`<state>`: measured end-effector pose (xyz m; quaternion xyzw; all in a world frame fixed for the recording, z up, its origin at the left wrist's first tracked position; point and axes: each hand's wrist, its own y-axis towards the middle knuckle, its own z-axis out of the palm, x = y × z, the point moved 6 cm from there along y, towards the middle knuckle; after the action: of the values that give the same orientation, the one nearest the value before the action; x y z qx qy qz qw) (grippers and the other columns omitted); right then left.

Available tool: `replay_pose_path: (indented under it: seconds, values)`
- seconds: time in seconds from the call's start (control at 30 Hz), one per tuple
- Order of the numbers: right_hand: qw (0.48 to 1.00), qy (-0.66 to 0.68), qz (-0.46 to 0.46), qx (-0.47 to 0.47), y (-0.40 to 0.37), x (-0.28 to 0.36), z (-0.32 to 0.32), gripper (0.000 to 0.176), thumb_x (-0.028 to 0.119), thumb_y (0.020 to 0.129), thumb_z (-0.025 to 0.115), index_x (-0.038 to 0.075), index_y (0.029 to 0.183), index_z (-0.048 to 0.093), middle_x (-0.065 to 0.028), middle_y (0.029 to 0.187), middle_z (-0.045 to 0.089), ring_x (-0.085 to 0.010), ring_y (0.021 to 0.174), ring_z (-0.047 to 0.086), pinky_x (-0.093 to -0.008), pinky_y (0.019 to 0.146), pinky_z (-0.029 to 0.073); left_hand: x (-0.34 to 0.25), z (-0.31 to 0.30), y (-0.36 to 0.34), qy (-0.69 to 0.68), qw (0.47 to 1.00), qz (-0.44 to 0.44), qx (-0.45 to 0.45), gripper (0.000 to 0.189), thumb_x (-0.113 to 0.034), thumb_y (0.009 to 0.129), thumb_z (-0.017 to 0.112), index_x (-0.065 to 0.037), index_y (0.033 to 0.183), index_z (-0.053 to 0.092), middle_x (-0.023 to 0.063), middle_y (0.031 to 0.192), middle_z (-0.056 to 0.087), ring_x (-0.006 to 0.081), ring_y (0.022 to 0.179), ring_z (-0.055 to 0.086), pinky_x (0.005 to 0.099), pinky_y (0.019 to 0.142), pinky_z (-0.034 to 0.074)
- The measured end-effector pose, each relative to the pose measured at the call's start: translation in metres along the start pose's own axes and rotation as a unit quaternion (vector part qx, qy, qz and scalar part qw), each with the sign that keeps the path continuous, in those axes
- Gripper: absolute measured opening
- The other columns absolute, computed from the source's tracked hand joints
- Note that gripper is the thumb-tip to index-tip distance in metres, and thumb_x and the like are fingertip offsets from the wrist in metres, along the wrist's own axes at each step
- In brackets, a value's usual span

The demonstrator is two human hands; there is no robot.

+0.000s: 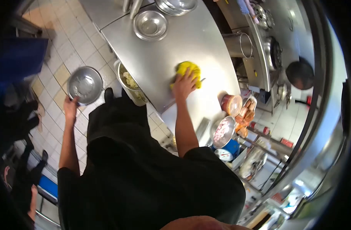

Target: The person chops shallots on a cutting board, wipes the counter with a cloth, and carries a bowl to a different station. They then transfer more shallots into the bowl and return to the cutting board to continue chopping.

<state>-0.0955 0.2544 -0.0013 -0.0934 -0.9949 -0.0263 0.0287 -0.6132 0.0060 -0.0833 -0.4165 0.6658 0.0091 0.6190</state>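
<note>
My left hand (71, 108) grips the rim of a shiny metal bowl (85, 85), held out to the left over the tiled floor. Inside the bowl I make out only reflections or a few wet marks. My right hand (185, 85) presses a bright yellow cloth (189, 69) onto the steel table (164, 57), fingers spread over it. A small dark tip pokes out beside the cloth; what it belongs to is hidden.
Metal bowls (150, 25) stand at the table's far end. A bin with pale scraps (128, 79) sits against its left edge. To the right are a lidded red tub (232, 104) and a bowl of chopped pinkish food (223, 132). Another person (23, 168) is at far left.
</note>
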Motion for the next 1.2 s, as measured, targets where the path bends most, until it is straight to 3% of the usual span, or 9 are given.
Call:
replay_pose_path:
  seconds: [0.2,0.37,0.47,0.6,0.67,0.83,0.87,0.97,1.2]
  values:
    - [0.997,-0.050,0.049,-0.040,0.236,-0.124,0.022,0.064,0.053,0.100,0.041,0.021,0.155,0.031,-0.0163,0.158,0.030,-0.0459,0.142,0.027,-0.0688,0.107,0.028,-0.016,-0.005,-0.035,-0.052,0.995,-0.048,-0.076,0.029,-0.015,0.092,0.061,0.001,0.116,0.059,0.0063,0.096,0.066,0.0141,0.080,0.065,0.0282,0.074,0.055]
    - [0.999,-0.035,0.019,0.006,0.373,-0.214,0.033,0.060,0.052,0.100,0.038,0.014,0.146,0.045,-0.0213,0.144,0.049,-0.0453,0.131,0.045,-0.0601,0.107,0.035,0.029,-0.016,-0.052,-0.091,0.984,-0.100,-0.115,0.028,-0.013,0.090,0.062,0.001,0.114,0.058,0.0106,0.099,0.067,0.0170,0.082,0.066,0.0315,0.077,0.056]
    - [0.994,-0.040,0.098,0.034,0.367,-0.173,0.006,0.065,0.052,0.099,0.037,-0.001,0.131,0.056,-0.0264,0.130,0.060,-0.0459,0.124,0.053,-0.0507,0.105,0.041,0.047,-0.018,-0.061,-0.098,0.981,-0.118,-0.116,0.030,-0.016,0.092,0.061,0.001,0.117,0.058,0.0099,0.102,0.067,0.0169,0.087,0.067,0.0322,0.081,0.056]
    - [0.998,0.010,-0.045,-0.033,0.421,-0.112,0.042,0.056,0.050,0.100,0.036,0.015,0.142,0.051,-0.0136,0.146,0.051,-0.0413,0.131,0.048,-0.0561,0.105,0.039,0.035,-0.009,-0.064,-0.071,0.981,-0.131,-0.125,0.031,-0.019,0.092,0.060,0.002,0.115,0.058,0.0099,0.100,0.066,0.0167,0.085,0.066,0.0320,0.079,0.055]
    - [0.981,-0.101,-0.162,-0.035,0.395,-0.034,0.031,0.056,0.049,0.100,0.039,0.016,0.146,0.048,-0.0121,0.152,0.044,-0.0411,0.136,0.042,-0.0591,0.107,0.036,0.028,-0.003,-0.059,-0.065,0.982,-0.138,-0.112,0.030,-0.017,0.091,0.062,0.002,0.114,0.058,0.0108,0.102,0.066,0.0183,0.087,0.065,0.0331,0.081,0.056]
    - [0.956,0.054,-0.275,-0.083,0.351,-0.022,0.041,0.056,0.049,0.098,0.044,0.021,0.146,0.049,-0.0106,0.153,0.042,-0.0405,0.133,0.042,-0.0643,0.108,0.026,0.012,0.011,-0.055,-0.118,0.986,-0.079,-0.082,0.030,-0.014,0.092,0.063,0.002,0.117,0.058,0.0103,0.102,0.068,0.0160,0.086,0.067,0.0317,0.081,0.056]
    - [0.960,-0.009,-0.266,-0.091,0.310,-0.013,0.024,0.062,0.049,0.100,0.043,0.004,0.142,0.050,-0.0243,0.147,0.045,-0.0400,0.135,0.042,-0.0516,0.112,0.028,0.012,0.011,-0.057,-0.126,0.986,-0.074,-0.079,0.029,-0.014,0.092,0.062,0.003,0.116,0.058,0.0107,0.103,0.068,0.0166,0.085,0.067,0.0318,0.081,0.056]
    - [0.977,-0.071,-0.176,-0.101,0.221,-0.021,0.010,0.056,0.055,0.097,0.046,0.022,0.143,0.054,-0.0184,0.141,0.050,-0.0426,0.122,0.048,-0.0591,0.101,0.037,0.016,0.006,-0.060,-0.113,0.987,-0.089,-0.067,0.028,-0.014,0.092,0.061,0.000,0.116,0.058,0.0087,0.103,0.067,0.0155,0.086,0.067,0.0321,0.082,0.056]
    - [0.996,-0.033,-0.077,-0.035,-0.011,0.009,-0.003,0.041,0.032,0.090,0.063,0.013,0.127,0.064,-0.0188,0.116,0.056,-0.0402,0.102,0.056,-0.0500,0.087,0.046,0.050,-0.020,-0.046,-0.098,0.989,-0.094,-0.054,0.026,-0.012,0.090,0.060,0.001,0.113,0.059,0.0080,0.094,0.068,0.0150,0.078,0.067,0.0304,0.072,0.058]
